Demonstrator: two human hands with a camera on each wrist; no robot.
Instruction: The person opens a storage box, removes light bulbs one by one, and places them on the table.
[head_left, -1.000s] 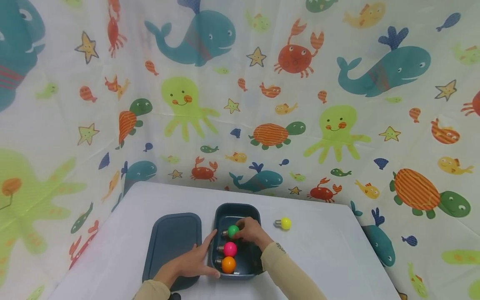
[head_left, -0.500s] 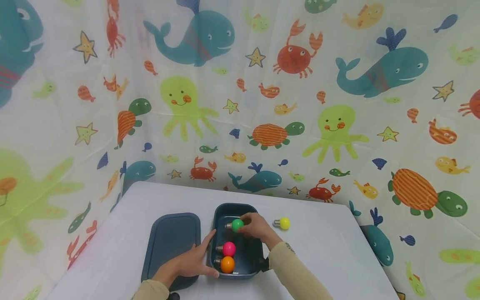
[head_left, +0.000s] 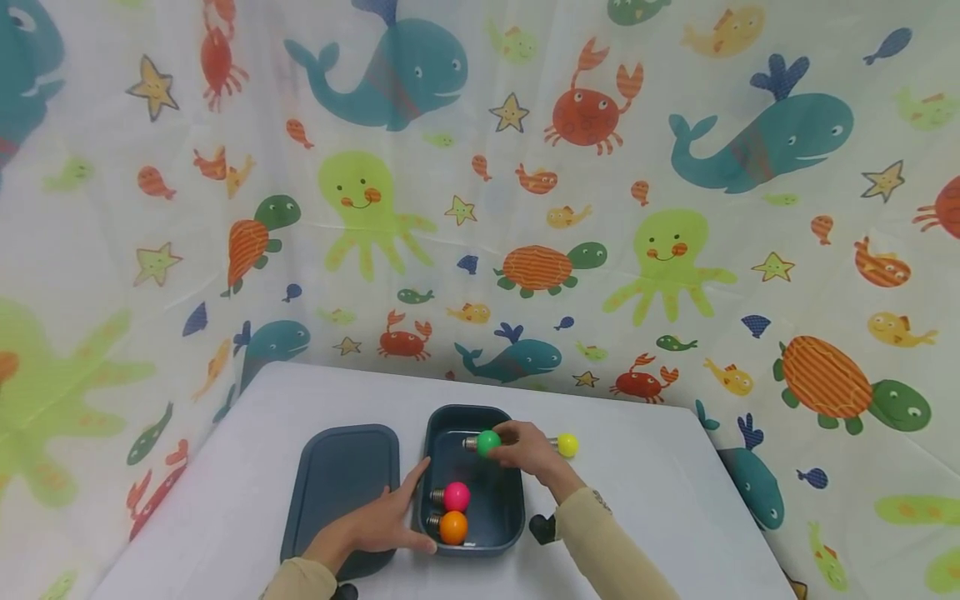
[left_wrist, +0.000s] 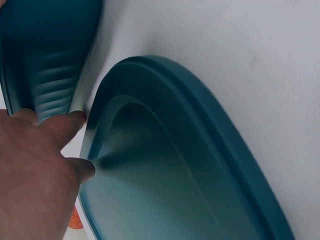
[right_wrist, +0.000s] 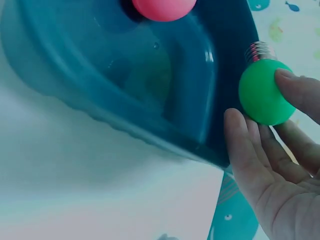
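A dark blue-green box (head_left: 487, 546) holds a pink light bulb (head_left: 456, 497) and an orange light bulb (head_left: 453, 527) along its left side. My right hand (head_left: 528, 450) pinches a green light bulb (right_wrist: 266, 92) by its round globe between thumb and fingers, over the far right part of the box. The bulb's metal screw base points left in the head view. My left hand (head_left: 382, 521) lies against the box's left side with fingers and thumb spread. Part of that hand overlaps the matching lid (head_left: 345, 475), which lies flat to the left.
A yellow light bulb (head_left: 567, 445) lies on the white table (head_left: 645, 500) right of the box, its base partly behind my right hand. A curtain with sea-animal prints (head_left: 465, 208) stands behind and at the sides of the table.
My right hand has carried the green bulb from beside the pink bulb toward the box's far right side. My left hand has stayed in place on the box.
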